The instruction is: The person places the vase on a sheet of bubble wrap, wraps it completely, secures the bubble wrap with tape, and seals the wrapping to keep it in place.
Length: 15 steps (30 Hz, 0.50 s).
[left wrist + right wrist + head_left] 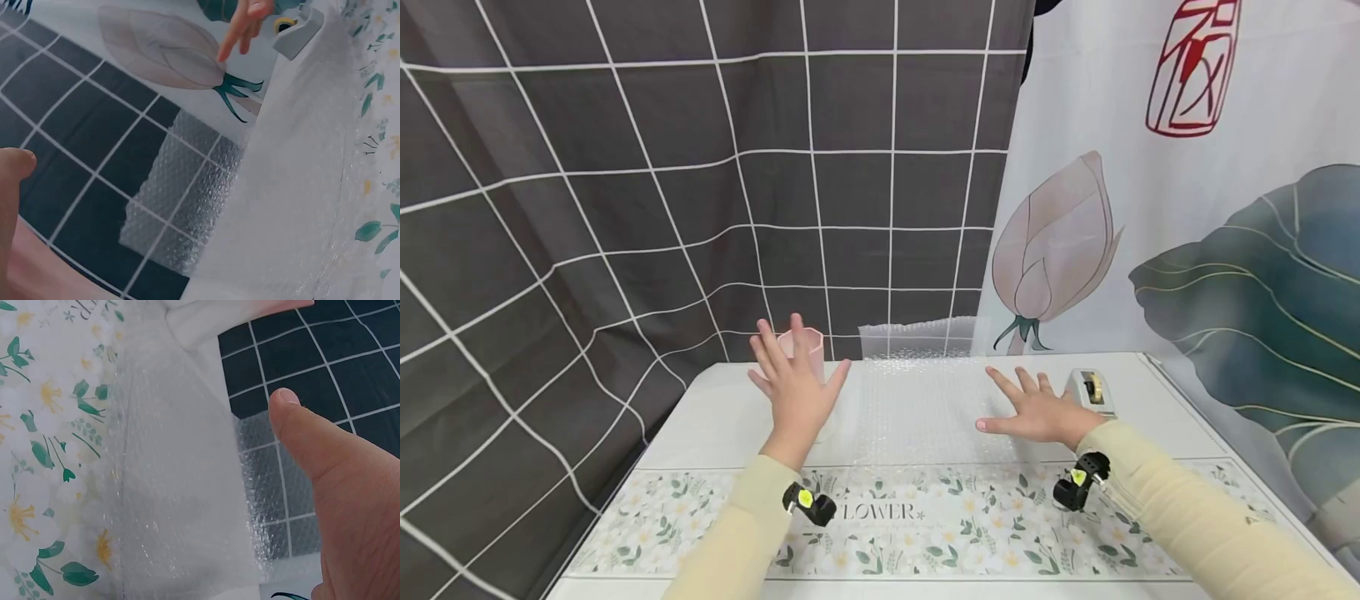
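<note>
A sheet of clear bubble wrap (pixel 925 408) lies on the white table, its far end hanging past the back edge. My left hand (pixel 793 392) is raised with fingers spread, left of the sheet and in front of a pink and white cup (pixel 812 346), which it partly hides. On the other side, my right hand (pixel 1033 408) hovers with fingers apart, close to a grey tape dispenser (pixel 1090 392) holding a yellowish roll. Neither hand holds anything. In the right wrist view the thumb (pixel 306 431) stretches out over the bubble wrap (pixel 187 475).
A floral printed band (pixel 925 533) with the word "FLOWER" runs along the table's front. Behind hangs a dark grid-patterned curtain (pixel 850 192); to the right is a white curtain (pixel 1075 108) with a lotus print. The table's back edge borders both.
</note>
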Each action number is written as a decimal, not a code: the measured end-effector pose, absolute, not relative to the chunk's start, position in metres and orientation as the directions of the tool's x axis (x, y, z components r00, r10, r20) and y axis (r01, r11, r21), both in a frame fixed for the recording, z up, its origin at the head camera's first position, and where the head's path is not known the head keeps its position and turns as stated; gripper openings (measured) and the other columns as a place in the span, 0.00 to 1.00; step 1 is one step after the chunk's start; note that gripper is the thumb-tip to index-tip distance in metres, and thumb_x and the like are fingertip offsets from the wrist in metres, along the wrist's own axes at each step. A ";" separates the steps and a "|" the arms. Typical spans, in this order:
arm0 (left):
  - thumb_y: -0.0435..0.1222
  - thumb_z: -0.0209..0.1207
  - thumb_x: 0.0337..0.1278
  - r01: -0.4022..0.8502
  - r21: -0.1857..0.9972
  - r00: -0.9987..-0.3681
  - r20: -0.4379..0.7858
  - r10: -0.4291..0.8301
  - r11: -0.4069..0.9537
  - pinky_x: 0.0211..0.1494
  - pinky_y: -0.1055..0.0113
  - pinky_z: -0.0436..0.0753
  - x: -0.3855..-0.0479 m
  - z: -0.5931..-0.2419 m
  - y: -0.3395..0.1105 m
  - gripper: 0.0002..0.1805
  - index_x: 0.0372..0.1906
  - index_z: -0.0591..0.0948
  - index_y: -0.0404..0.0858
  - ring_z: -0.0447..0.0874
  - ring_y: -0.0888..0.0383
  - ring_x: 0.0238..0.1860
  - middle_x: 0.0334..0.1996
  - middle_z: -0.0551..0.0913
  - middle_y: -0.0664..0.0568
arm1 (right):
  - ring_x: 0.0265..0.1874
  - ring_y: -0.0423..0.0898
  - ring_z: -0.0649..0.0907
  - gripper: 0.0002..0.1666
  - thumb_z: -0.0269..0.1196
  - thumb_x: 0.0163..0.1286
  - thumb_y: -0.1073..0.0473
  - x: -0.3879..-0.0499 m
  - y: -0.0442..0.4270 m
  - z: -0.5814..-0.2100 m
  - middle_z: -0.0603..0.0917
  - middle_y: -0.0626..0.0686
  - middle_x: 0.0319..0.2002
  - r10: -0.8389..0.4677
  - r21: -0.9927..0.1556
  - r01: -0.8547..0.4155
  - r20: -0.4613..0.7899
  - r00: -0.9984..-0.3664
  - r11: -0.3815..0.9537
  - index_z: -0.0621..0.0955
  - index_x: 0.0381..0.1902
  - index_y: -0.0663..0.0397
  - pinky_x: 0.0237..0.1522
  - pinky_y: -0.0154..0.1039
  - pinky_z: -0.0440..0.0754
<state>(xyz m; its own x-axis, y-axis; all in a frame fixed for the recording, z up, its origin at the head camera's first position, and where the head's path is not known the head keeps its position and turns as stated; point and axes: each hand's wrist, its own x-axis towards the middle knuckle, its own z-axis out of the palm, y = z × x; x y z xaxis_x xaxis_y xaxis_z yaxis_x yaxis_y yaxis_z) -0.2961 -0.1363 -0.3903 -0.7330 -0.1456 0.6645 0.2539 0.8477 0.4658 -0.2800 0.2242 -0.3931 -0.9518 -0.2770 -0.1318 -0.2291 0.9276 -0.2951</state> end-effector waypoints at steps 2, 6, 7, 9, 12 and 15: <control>0.56 0.71 0.52 0.248 0.549 -0.735 0.643 -0.214 0.798 0.65 0.19 0.39 -0.302 -0.393 -0.140 0.64 0.82 0.38 0.55 0.26 0.35 0.79 0.81 0.28 0.42 | 0.70 0.84 0.43 0.63 0.52 0.62 0.17 -0.280 0.225 -0.393 0.43 0.75 0.77 -0.274 -0.298 -0.224 -0.135 -0.952 0.928 0.46 0.83 0.43 0.56 0.88 0.41; 0.49 0.76 0.47 0.292 0.691 -0.735 0.604 -0.307 0.661 0.70 0.27 0.51 -0.311 -0.397 -0.147 0.67 0.82 0.40 0.46 0.43 0.35 0.77 0.79 0.42 0.38 | 0.70 0.84 0.44 0.63 0.51 0.62 0.17 -0.281 0.227 -0.394 0.43 0.75 0.77 -0.270 -0.301 -0.219 -0.138 -0.953 0.928 0.45 0.83 0.42 0.56 0.88 0.42; 0.46 0.77 0.47 0.314 0.719 -0.739 0.595 -0.316 0.619 0.72 0.31 0.54 -0.313 -0.398 -0.148 0.67 0.82 0.40 0.44 0.47 0.36 0.77 0.78 0.45 0.37 | 0.70 0.84 0.44 0.63 0.51 0.63 0.17 -0.281 0.227 -0.394 0.43 0.75 0.77 -0.269 -0.301 -0.219 -0.138 -0.953 0.928 0.45 0.83 0.42 0.56 0.88 0.42; 0.42 0.77 0.47 0.355 0.768 -0.749 0.575 -0.330 0.532 0.73 0.38 0.58 -0.315 -0.400 -0.150 0.67 0.81 0.40 0.42 0.53 0.37 0.75 0.76 0.51 0.35 | 0.71 0.84 0.44 0.63 0.50 0.63 0.17 -0.282 0.227 -0.394 0.43 0.75 0.77 -0.269 -0.301 -0.219 -0.136 -0.954 0.928 0.44 0.83 0.42 0.57 0.88 0.43; 0.39 0.76 0.48 0.373 0.824 -0.781 0.527 -0.335 0.427 0.74 0.43 0.62 -0.317 -0.401 -0.151 0.65 0.81 0.40 0.42 0.58 0.38 0.74 0.74 0.55 0.33 | 0.70 0.84 0.44 0.63 0.50 0.63 0.17 -0.282 0.227 -0.396 0.44 0.75 0.77 -0.271 -0.310 -0.219 -0.136 -0.953 0.925 0.44 0.83 0.42 0.57 0.88 0.43; 0.38 0.75 0.49 0.362 0.862 -0.804 0.481 -0.349 0.355 0.75 0.45 0.62 -0.319 -0.401 -0.153 0.65 0.81 0.40 0.43 0.61 0.38 0.73 0.72 0.58 0.32 | 0.70 0.84 0.44 0.62 0.50 0.64 0.17 -0.283 0.226 -0.397 0.43 0.75 0.77 -0.276 -0.333 -0.217 -0.141 -0.951 0.918 0.43 0.83 0.42 0.57 0.88 0.43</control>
